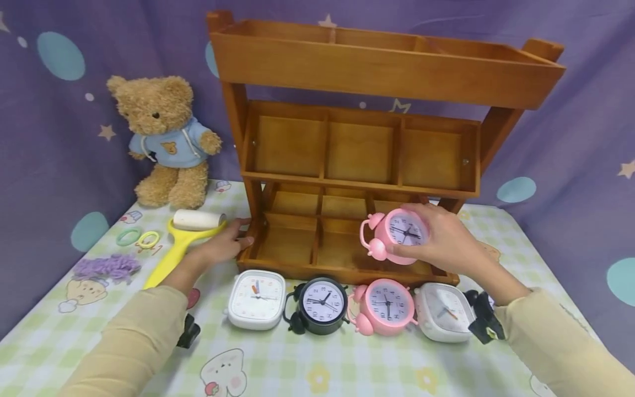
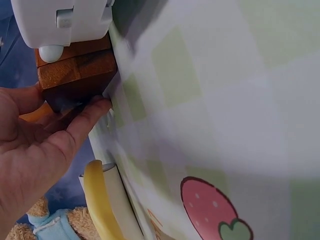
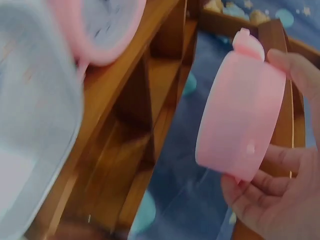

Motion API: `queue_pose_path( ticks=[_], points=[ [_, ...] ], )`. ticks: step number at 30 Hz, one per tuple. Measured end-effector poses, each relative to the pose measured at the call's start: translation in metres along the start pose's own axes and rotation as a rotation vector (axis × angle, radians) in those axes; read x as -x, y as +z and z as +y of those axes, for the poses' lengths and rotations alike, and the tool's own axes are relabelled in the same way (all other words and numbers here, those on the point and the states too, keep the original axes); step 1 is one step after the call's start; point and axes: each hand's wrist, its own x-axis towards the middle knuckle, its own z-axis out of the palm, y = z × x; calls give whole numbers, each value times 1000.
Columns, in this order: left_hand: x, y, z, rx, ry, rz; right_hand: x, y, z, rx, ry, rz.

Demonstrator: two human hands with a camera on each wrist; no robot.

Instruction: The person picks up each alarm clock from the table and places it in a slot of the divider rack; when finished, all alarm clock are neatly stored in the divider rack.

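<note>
My right hand [image 1: 448,237] grips a pink twin-bell alarm clock [image 1: 407,234], holding it tilted in front of the shelf's lower right compartments. The right wrist view shows the pink clock's side [image 3: 240,115] between thumb and fingers. My left hand [image 1: 223,242] holds the lower left corner of the wooden shelf [image 1: 387,69]; the left wrist view has thumb and fingers on either side of its wooden foot [image 2: 77,75]. Along the shelf's front stand a white square clock [image 1: 257,300], a black twin-bell clock [image 1: 322,306], another pink clock [image 1: 387,306] and a second white clock [image 1: 444,312].
A teddy bear [image 1: 168,143] in a blue hoodie sits at the back left. Near the left arm lie a yellow lint roller [image 1: 171,259], a green ring [image 1: 129,236], a yellow ring [image 1: 149,239] and a purple fluffy scrunchie [image 1: 108,267] on the checked tablecloth [image 1: 278,369].
</note>
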Motion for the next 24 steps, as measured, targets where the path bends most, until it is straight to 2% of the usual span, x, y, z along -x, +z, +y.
queue_pose_path(
  ticks=[7, 13, 24],
  points=[
    [1, 0, 0, 4, -16, 0, -23, 26, -26, -75, 15, -10],
    [1, 1, 3, -24, -7, 11, -43, 47, -45, -138, -18, -9],
    [1, 1, 3, 1, -16, 3, -79, 85, -81, -195, -46, -60]
  ],
)
